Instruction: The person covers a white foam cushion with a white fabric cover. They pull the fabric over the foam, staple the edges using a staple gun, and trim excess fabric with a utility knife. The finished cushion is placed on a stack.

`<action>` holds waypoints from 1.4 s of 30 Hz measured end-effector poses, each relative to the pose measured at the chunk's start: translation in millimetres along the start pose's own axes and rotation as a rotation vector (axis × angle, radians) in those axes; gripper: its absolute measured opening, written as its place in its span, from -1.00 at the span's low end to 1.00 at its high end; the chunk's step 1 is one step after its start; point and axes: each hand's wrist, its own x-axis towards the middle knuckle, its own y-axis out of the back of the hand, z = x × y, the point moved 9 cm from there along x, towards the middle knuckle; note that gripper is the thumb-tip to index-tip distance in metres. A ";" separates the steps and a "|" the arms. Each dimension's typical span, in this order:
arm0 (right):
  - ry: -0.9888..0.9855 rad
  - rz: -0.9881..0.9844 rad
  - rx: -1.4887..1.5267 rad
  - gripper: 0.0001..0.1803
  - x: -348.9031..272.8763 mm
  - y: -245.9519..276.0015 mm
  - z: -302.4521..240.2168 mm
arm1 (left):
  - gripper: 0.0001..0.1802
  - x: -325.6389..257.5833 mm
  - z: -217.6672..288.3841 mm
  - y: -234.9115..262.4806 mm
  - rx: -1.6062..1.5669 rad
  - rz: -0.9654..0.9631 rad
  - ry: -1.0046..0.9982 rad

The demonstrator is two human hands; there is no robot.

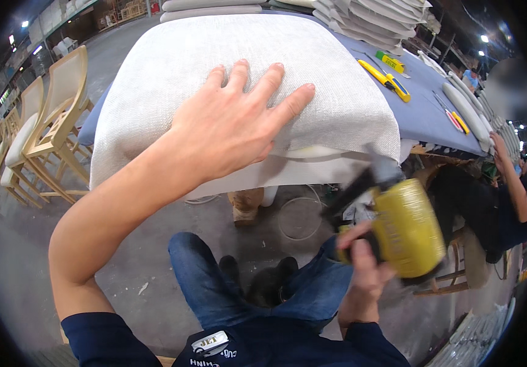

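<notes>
While the seat cushion (pixel 239 73) lies flat on the blue-covered workbench (pixel 426 107), its near edge hanging just past the bench front toward the person, the left hand (pixel 230 125) rests on top of it with fingers open and spread, palm pressed into the pale woven fabric close to that near edge. The cushion looks soft and padded on its upper face but probably stiff underneath, since a light board or foam layer shows along the near edge below the fabric; it should be fairly light, not slippery given the coarse weave, and best steadied by a flat palm on top or gripped at the firmer lower edge. The left arm reaches forward and up from the lower left, elbow bent outward, wrist nearly straight. Below and to the right of the cushion, the right hand (pixel 361 269) is closed around the handle of a yellow staple gun (pixel 401 223), whose dark nose points up toward the cushion's near right corner; the tool is blurred, so finer detail cannot be told. Beyond the cushion to the right, yellow utility knives (pixel 386 76) lie on the bench, and further cushions (pixel 380 18) are stacked behind it. Left of the cushion stand wooden chair frames (pixel 49 122).
</notes>
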 end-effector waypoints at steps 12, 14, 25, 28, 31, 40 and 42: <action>-0.076 -0.326 -0.067 -0.14 -29.9 -94.8 92.8 | 0.20 2.4 1.3 1.5 -0.042 0.007 -0.012; -0.137 -0.332 -0.037 -0.11 -34.1 -98.0 101.9 | 0.21 2.4 1.0 1.9 -0.044 0.008 -0.013; -0.107 -0.347 0.002 -0.08 -25.3 -109.0 90.8 | 0.24 0.7 0.0 -4.5 -0.028 0.039 -0.003; -0.008 -0.384 -0.057 -0.05 -32.6 -104.1 100.8 | 0.26 2.4 1.3 -4.4 -0.020 0.045 -0.003; -0.121 -0.343 0.037 0.01 -30.2 -111.9 106.1 | 0.26 1.5 1.4 -4.0 0.003 0.050 -0.004; -0.352 -0.229 0.195 -0.57 -35.1 -83.6 108.4 | 0.15 0.8 -0.6 2.7 -0.007 0.000 -0.021; -0.282 -0.162 0.132 -0.77 -30.3 -52.7 94.9 | 0.11 1.5 -0.3 0.5 -0.019 0.001 -0.024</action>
